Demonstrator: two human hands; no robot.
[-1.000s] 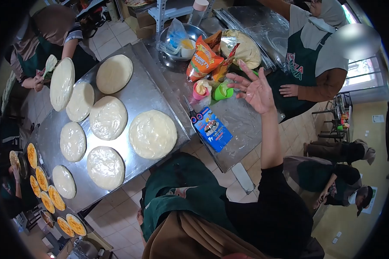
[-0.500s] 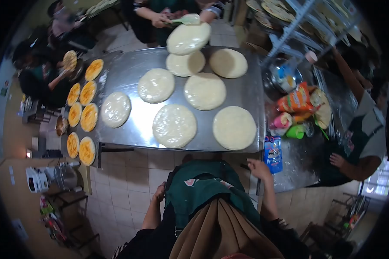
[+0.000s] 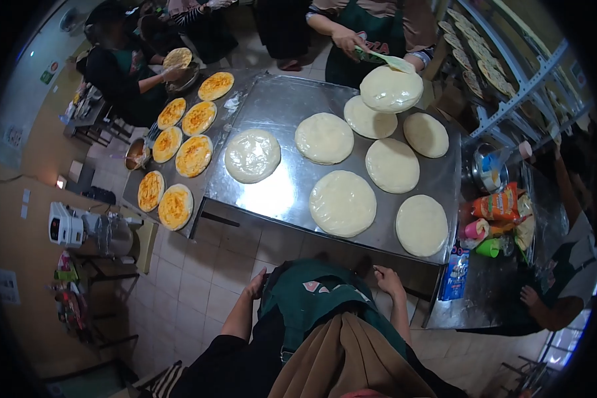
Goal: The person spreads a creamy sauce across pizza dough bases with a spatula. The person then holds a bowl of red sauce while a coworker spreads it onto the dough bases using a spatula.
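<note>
Just beyond my right hand [image 3: 387, 281], half uncurled and free, I remotely make out flat, pale dough rounds [image 3: 422, 225], smooth and glossy, on a shiny metal table [image 3: 297, 184]; my left hand [image 3: 254, 284], loosely uncurled and likewise free, hangs beside the green cloth apron [image 3: 298, 312]

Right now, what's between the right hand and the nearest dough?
Head view shows the near edge of the steel table between right hand and dough, no other object.

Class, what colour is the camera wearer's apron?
The apron is dark green; the head view shows it best.
</note>
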